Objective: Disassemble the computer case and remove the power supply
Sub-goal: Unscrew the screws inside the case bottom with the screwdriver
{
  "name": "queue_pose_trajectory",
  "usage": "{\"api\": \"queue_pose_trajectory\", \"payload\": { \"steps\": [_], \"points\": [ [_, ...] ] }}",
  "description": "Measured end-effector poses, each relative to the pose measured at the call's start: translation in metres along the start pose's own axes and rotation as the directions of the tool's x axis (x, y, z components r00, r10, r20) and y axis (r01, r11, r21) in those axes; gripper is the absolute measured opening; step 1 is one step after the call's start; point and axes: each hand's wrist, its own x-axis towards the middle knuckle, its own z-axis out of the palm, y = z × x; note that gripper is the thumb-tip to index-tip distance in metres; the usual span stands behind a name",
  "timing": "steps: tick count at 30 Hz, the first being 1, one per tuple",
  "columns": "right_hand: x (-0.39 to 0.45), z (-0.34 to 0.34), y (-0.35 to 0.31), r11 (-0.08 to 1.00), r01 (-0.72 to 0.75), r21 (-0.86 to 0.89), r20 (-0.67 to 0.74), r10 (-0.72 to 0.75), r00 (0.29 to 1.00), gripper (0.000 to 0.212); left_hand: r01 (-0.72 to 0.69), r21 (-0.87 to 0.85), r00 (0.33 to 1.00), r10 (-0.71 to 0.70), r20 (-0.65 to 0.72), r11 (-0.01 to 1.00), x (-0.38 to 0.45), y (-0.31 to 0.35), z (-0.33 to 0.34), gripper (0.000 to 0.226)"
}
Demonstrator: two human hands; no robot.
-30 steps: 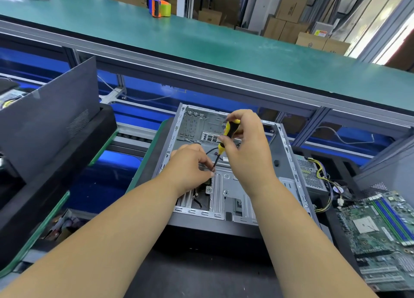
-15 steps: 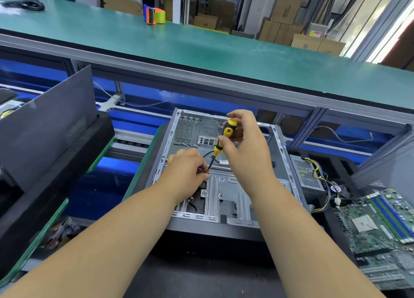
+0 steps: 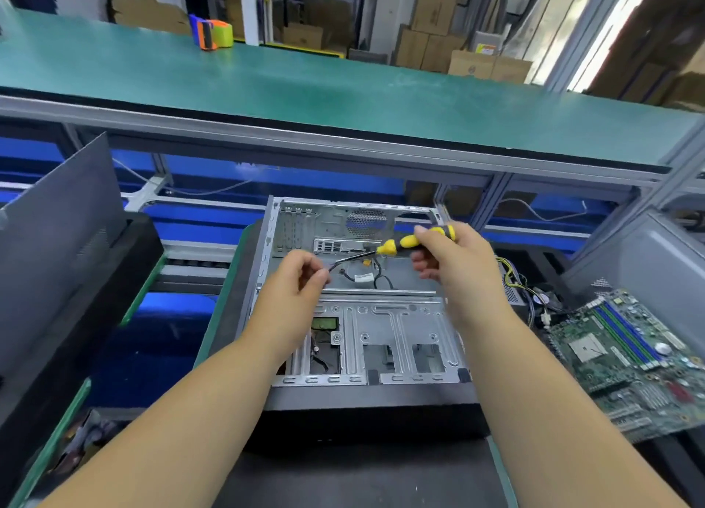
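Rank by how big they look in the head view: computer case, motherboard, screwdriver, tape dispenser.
1. computer case
2. motherboard, partly cut off at the right edge
3. and 4. screwdriver and tape dispenser look alike; the dispenser is much farther from the camera, so I won't rank them.

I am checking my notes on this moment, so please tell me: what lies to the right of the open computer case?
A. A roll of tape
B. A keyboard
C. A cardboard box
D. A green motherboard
D: a green motherboard with blue memory slots lies flat just to the right of the open computer case, while the right hand holds a yellow-handled screwdriver over the case.
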Motion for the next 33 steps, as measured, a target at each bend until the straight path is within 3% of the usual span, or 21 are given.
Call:
{"api": "queue_pose_trajectory", "payload": {
  "steps": [2,4,6,12,21,27,33],
  "points": [
    [-0.003,-0.006,0.002,0.975,-0.133,0.177,-0.035,0.141,0.989,0.01,0.062,-0.132,0.997,-0.057,0.043,0.989,-0.002,0.004,-0.001,0.014],
    [-0.006,-0.013,0.005,0.911,-0.237,0.336,0.0,0.252,0.968,0.01,0.061,-0.129,0.993,-0.048,0.105,0.99,-0.005,0.009,0.0,0.016],
    [-0.007,-0.02,0.01,0.876,-0.289,0.385,0.087,0.277,0.957,0.006,0.037,-0.119,0.988,-0.019,0.151,0.992,-0.009,0.018,0.006,0.018],
    [-0.01,-0.057,0.011,0.94,-0.299,0.165,0.371,0.222,0.902,0.033,-0.091,-0.011,0.991,0.092,0.101,0.996,-0.024,0.065,0.062,0.013],
    [-0.006,-0.167,0.021,0.988,-0.145,-0.062,0.394,0.157,0.905,0.017,-0.297,0.213,0.951,0.269,0.151,0.931,-0.047,0.115,0.19,0.019],
    [0.003,-0.233,0.037,0.969,-0.204,-0.138,0.372,0.241,0.897,0.02,-0.334,0.345,0.941,0.288,0.18,0.877,-0.058,0.123,0.249,0.02],
    [0.01,-0.275,0.056,0.957,-0.276,-0.091,0.38,0.289,0.879,0.012,-0.31,0.323,0.937,0.229,0.264,0.894,-0.062,0.119,0.292,0.028]
  ]
}}
